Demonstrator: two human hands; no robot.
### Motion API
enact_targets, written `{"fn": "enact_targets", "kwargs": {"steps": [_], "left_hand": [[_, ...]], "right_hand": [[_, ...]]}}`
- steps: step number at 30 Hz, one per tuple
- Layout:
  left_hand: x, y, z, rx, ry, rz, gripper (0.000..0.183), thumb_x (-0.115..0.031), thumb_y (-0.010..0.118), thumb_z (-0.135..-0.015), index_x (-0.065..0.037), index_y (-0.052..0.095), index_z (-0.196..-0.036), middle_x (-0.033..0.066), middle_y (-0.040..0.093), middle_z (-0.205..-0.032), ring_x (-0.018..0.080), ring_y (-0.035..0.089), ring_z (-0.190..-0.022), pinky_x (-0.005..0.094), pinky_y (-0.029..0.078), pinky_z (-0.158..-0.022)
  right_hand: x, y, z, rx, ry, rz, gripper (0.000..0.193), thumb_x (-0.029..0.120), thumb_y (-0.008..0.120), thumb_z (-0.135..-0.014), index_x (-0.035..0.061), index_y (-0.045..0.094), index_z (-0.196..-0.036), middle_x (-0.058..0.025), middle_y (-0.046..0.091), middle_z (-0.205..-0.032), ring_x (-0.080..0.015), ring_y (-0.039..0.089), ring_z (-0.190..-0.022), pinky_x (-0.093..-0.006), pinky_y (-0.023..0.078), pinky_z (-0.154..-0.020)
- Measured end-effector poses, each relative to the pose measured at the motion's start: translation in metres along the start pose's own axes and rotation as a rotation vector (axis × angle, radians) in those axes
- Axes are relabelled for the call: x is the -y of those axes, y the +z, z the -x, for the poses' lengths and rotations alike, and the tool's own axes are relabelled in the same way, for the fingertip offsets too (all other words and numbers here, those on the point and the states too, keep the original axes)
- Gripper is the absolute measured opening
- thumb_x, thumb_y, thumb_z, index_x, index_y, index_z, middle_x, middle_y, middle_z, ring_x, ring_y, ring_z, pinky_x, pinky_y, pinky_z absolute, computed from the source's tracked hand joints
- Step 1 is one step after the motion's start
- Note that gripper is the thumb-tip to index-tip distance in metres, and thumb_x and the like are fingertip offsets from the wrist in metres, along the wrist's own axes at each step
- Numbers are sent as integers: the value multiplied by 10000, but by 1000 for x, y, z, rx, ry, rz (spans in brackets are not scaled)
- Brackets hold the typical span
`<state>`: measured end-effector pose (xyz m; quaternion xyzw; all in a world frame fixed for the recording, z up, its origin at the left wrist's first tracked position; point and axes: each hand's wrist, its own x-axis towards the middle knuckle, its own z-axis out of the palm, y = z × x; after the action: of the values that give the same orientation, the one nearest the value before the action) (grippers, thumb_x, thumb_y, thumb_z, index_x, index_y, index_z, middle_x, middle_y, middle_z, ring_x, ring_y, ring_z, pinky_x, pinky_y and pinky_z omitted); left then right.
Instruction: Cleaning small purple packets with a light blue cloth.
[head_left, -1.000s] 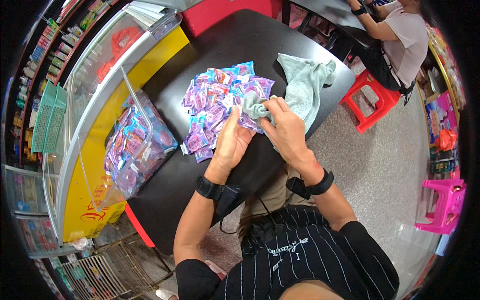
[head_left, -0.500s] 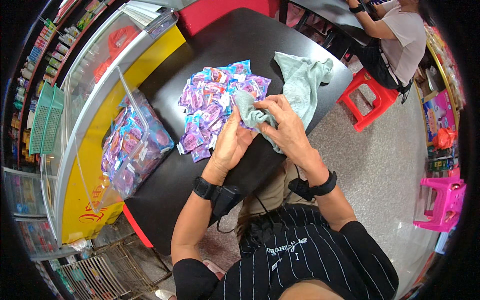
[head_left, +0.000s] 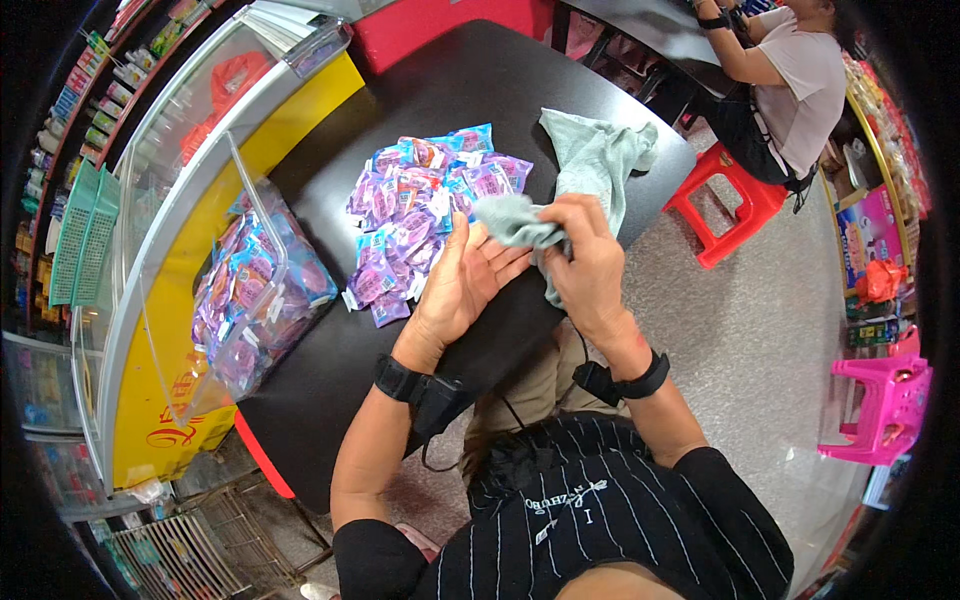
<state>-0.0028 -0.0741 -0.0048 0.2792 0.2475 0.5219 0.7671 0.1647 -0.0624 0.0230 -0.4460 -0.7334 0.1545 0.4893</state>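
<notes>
A pale green cloth [head_left: 590, 150] lies partly on the black table, and its bunched near end is lifted off the tabletop. My right hand [head_left: 585, 255] is closed around that bunched part. Palm up, my left hand [head_left: 465, 285] is open with its fingers stretched out below the cloth's loose tip; whether they touch it I cannot tell. Just beyond my left hand is a heap of small purple and blue sealed packets [head_left: 410, 205], some showing red or orange. More of the same packets fill a clear plastic container [head_left: 270, 300] at the table's left side.
The black table [head_left: 470, 75] runs along a yellow-fronted glass display counter [head_left: 290, 120] on the left. Another person [head_left: 795, 85] sits at a second table, far right, on a red stool [head_left: 715, 205]. A pink stool [head_left: 875, 400] stands at right; green baskets [head_left: 85, 235] hang at left.
My left hand has let go of the cloth and spread its fingers palm up. My right hand keeps its hold. The whole view has shifted slightly.
</notes>
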Motion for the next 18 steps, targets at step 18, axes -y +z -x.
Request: {"fn": "enact_targets", "kwargs": {"steps": [18], "left_hand": [[-2, 10, 3, -12, 71, 32, 516, -364, 316, -1076, -33, 378, -1467, 84, 475, -1427, 175, 473, -1295, 368, 389, -1105]], "right_hand": [[-5, 11, 4, 90, 74, 39, 241, 113, 670, -824, 61, 565, -1035, -130, 602, -1022, -354, 637, -918, -438, 520, -721]]}}
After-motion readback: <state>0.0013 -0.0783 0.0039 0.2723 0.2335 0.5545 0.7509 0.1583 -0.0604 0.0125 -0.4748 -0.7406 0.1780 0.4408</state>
